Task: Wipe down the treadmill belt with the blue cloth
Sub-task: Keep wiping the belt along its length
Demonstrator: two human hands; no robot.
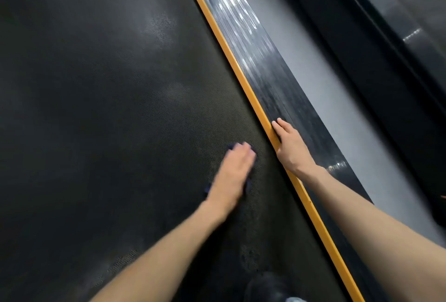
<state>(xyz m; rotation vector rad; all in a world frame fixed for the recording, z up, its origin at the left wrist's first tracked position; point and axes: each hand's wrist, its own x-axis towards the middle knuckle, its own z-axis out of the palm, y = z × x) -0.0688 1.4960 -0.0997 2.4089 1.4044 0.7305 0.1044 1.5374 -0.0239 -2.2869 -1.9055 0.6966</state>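
The black textured treadmill belt (108, 108) fills the left and middle of the head view. My left hand (233, 171) lies flat on the belt with fingers straight, pressing the dark blue cloth (248, 184) under the palm; only small edges of the cloth show around the hand, which is blurred. My right hand (290, 146) rests flat on the ribbed black side rail (263, 60), its thumb side against the orange strip (217, 36) that borders the belt.
Right of the side rail runs a band of grey floor (337, 99), then another dark machine frame (386, 60). A dark shoe (268, 287) stands on the belt at the bottom edge.
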